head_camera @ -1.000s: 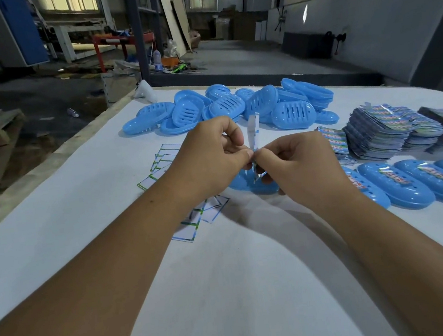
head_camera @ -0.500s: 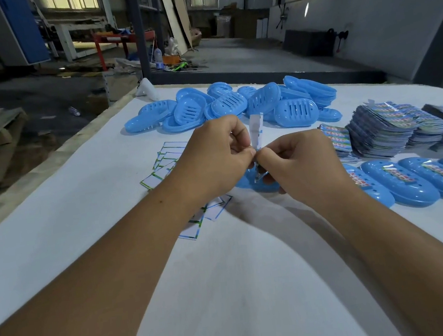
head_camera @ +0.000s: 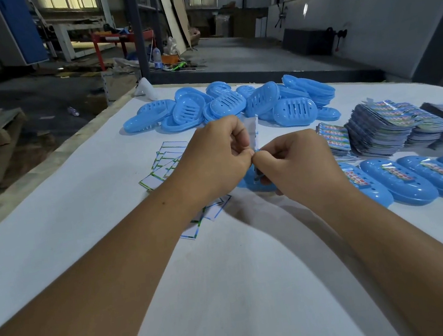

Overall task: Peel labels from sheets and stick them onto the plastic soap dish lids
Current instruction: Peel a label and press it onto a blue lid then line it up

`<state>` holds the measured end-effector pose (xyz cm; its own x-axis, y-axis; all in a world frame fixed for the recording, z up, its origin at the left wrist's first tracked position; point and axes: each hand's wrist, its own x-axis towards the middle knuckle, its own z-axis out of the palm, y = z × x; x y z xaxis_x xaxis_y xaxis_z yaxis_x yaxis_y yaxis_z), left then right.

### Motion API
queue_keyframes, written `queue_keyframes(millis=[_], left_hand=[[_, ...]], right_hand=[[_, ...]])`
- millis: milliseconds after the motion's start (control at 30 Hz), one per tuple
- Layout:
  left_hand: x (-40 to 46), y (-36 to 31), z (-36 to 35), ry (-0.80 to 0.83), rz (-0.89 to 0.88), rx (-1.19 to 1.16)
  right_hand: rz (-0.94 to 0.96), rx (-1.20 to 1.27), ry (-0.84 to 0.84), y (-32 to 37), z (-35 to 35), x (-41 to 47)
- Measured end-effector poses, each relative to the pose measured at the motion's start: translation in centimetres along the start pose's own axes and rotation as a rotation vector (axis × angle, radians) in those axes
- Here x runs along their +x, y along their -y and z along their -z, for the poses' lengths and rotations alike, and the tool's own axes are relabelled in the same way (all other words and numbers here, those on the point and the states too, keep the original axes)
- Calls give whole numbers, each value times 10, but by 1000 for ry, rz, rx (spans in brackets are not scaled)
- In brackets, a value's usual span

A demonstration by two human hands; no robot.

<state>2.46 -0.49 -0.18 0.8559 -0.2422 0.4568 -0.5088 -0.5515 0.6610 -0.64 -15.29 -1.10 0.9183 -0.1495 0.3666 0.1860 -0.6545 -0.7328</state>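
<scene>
Big white desk [head_camera: 56, 244] fills the view, and both hands meet over its middle. Beyond the grip, at the far edge, sits a heap of blue soap dish trays [head_camera: 224, 106], slotted and tumbled over one another. Off to the right of the grip, stacks of label sheets [head_camera: 388, 127] stand side by side, and nearer than those a row of blue lids [head_camera: 418, 185] lies flat, each one already carrying a colourful label. Left of the grip and partly under the left forearm, spent white backing papers [head_camera: 169, 160] with green-blue borders are scattered on the desk. Directly beneath the hands, one more blue lid [head_camera: 256, 184] peeks out, mostly hidden. Now the grip itself: the left hand [head_camera: 213, 157] has fingers curled tight, pinching a small label strip [head_camera: 253, 133] that stands upright above the knuckles. The right hand [head_camera: 298, 164] is curled too, thumb and fingertips pressed right up against the left hand's, pinching the lower end of that same strip; what exactly sits between those fingertips is too small to tell
</scene>
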Motion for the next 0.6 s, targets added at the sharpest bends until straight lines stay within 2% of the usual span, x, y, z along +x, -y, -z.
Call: queue_keyframes(millis=[367, 600], left_hand=[[1, -1, 3, -36, 58, -123], [2, 3, 3, -42, 108, -210]], right_hand=[[-115, 252, 47, -4, 5, 5], [-282, 455, 77, 2, 10, 4]])
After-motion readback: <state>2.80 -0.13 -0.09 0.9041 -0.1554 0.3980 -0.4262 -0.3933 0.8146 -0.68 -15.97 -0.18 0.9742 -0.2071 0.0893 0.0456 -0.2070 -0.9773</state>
